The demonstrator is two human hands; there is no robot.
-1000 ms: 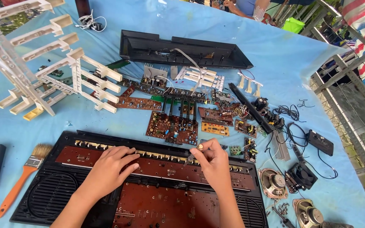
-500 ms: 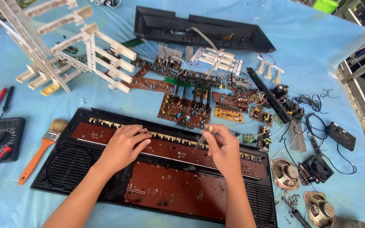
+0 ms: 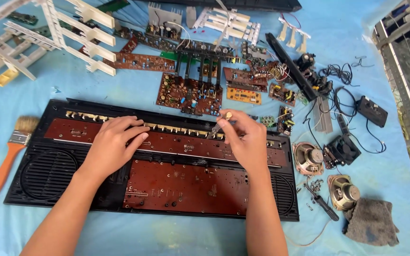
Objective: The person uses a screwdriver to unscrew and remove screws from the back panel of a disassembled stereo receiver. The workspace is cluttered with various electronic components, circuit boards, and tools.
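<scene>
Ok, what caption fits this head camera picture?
Left hand rests on a brown circuit board while right hand holds a small screwdriver.

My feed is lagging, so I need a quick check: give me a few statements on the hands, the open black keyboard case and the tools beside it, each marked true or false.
1. The left hand lies flat on the long reddish-brown circuit board inside the black plastic keyboard case. True.
2. The right hand is empty. False: it holds a slim screwdriver with a pale handle, tip down at the board.
3. The orange-handled paintbrush lies left of the case. True.
4. The grey cloth covers the case's left speaker grille. False: it lies on the blue sheet, right of the case.
</scene>
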